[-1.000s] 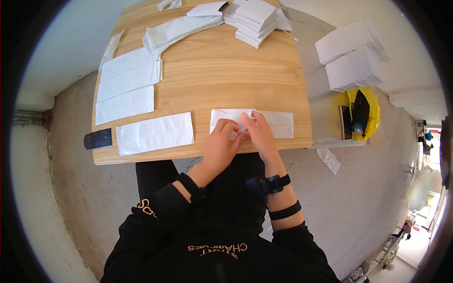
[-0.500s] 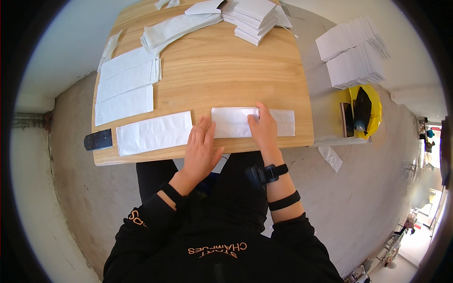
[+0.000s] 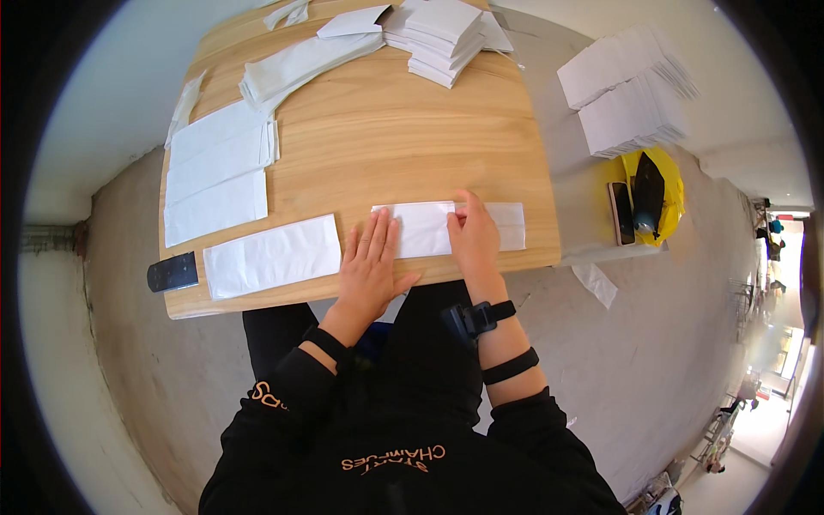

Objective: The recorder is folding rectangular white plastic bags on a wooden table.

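In front of me, a long flat white sleeve (image 3: 415,230) lies along the table's near edge, its left part brighter and raised over a flatter right end. My left hand (image 3: 369,257) rests flat on its left end, fingers stretched out. At the seam between the two parts, my right hand (image 3: 475,240) has its fingers curled, with thumb and forefinger closed on the edge of the sleeve. Left of my left hand lies a second long white sleeve (image 3: 273,256), slightly tilted and touched by neither hand.
The wooden table (image 3: 386,129) holds stacked white sleeves (image 3: 216,172) at left, a bundle of sleeves (image 3: 313,67) and a pile of white boxes (image 3: 445,39) behind. A black phone-like object (image 3: 172,272) overhangs the left edge. At right are white stacks (image 3: 631,90), a phone (image 3: 620,215) and a yellow bag (image 3: 672,202).
My left hand has shifted right, onto the sleeve's left end, with its fingers straighter. My right hand's fingers have curled in more at the seam. The whole view has swung slightly.
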### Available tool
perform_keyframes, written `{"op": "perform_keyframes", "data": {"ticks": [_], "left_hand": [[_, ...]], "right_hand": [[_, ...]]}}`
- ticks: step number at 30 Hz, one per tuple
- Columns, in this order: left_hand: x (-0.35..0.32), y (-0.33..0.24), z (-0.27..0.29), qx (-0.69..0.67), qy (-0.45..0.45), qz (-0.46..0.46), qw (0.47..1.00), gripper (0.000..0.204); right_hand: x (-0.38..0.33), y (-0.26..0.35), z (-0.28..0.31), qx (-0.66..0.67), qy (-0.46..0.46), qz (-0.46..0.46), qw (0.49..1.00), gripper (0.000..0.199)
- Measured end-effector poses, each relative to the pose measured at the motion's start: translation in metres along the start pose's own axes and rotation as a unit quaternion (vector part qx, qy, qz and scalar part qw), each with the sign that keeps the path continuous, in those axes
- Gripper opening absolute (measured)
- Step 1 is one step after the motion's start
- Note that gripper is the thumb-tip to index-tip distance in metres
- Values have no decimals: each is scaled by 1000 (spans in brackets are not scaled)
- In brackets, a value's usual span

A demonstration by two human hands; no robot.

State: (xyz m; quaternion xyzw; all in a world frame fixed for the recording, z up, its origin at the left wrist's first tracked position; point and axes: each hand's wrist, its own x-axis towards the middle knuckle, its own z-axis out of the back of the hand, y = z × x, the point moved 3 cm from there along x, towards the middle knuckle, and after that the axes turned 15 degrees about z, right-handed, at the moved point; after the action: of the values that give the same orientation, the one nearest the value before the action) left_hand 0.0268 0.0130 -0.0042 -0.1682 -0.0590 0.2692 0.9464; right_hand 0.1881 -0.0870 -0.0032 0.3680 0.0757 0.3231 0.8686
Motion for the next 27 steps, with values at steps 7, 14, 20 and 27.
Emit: {"op": "perform_keyframes", "data": {"ticks": [7,14,20,27], "left_hand": [[1,0,1,4,2,2,1000,96],[0,0,2,24,5,18,1000,100],[0,-3,6,59,35,44,997,118],[1,-11,11,141,143,69,977,128]], "right_hand": [[-26,16,18,-6,-44,193,980,37],[-28,-12,15,49,39,95,993,42],[-26,-8,17,36,52,100,993,45],[-28,-21,14,33,42,103,993,47]]}}
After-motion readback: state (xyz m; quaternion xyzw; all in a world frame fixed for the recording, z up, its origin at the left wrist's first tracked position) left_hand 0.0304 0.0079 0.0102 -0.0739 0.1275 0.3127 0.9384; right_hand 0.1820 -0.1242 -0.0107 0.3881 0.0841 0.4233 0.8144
